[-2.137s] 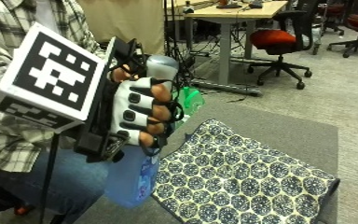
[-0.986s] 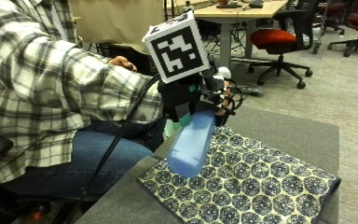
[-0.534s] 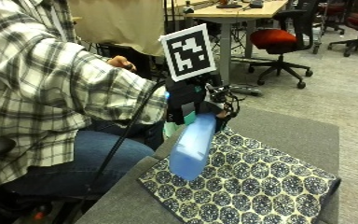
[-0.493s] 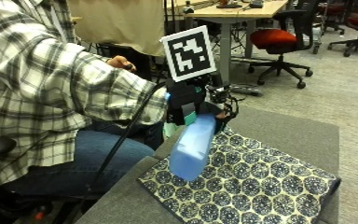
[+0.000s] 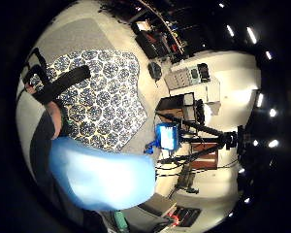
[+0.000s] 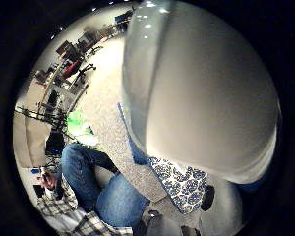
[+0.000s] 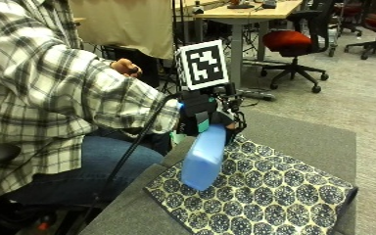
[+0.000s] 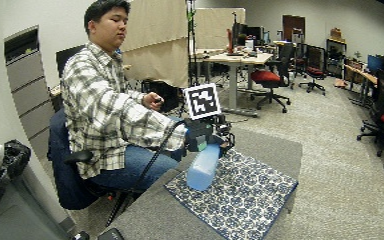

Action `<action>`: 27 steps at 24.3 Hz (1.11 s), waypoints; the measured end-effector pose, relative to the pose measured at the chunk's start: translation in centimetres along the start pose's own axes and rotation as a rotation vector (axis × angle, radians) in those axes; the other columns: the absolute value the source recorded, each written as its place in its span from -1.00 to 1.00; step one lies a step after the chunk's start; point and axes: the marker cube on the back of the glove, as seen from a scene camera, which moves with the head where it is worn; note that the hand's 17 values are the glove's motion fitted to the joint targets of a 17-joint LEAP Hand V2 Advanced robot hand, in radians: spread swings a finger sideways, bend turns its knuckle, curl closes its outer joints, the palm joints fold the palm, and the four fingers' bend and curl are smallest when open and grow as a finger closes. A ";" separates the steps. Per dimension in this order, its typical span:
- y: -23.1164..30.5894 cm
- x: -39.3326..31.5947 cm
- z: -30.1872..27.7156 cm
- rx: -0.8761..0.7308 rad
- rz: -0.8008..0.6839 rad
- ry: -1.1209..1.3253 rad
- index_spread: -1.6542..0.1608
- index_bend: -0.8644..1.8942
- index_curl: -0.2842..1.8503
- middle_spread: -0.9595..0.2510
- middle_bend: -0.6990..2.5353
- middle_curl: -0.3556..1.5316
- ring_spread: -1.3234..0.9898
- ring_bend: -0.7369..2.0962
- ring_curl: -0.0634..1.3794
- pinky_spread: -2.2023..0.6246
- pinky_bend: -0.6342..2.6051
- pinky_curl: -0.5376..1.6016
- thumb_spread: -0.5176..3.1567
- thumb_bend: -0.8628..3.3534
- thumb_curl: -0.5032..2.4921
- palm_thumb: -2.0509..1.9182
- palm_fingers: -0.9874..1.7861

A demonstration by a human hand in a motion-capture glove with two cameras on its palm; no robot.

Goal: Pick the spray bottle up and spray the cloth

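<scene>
**Four views around my gloved hand**

The outside view sits close across the table (image 7: 318,142), facing my sleeve and the patterned cloth (image 7: 266,196). The wide outside view looks the same way from farther back, taking in the office behind me. My little-finger-side palm camera looks down over the cloth (image 5: 97,92) past the spray bottle (image 5: 104,177). My thumb-side camera is pressed near the bottle (image 6: 201,93), glimpsing the cloth (image 6: 179,184).

Office, desks (image 8: 235,59), swivel chairs (image 7: 294,41), monitors (image 8: 376,63)
</scene>
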 end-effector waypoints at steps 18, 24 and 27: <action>0.6 0.5 -1.6 0.084 0.120 -0.194 0.53 -0.18 -0.13 0.37 -0.19 -0.02 -0.03 -0.04 -0.22 0.45 -0.33 -0.12 -0.63 -0.60 -0.11 0.59 0.65; 2.4 3.4 -4.2 0.247 0.338 -0.530 0.53 -0.18 -0.13 0.37 -0.19 -0.02 -0.03 -0.04 -0.22 0.45 -0.33 -0.12 -0.63 -0.60 -0.11 0.59 0.65; 3.4 4.8 -5.7 0.340 0.443 -0.727 0.53 -0.18 -0.13 0.38 -0.19 -0.02 -0.03 -0.05 -0.22 0.45 -0.33 -0.12 -0.63 -0.60 -0.11 0.59 0.64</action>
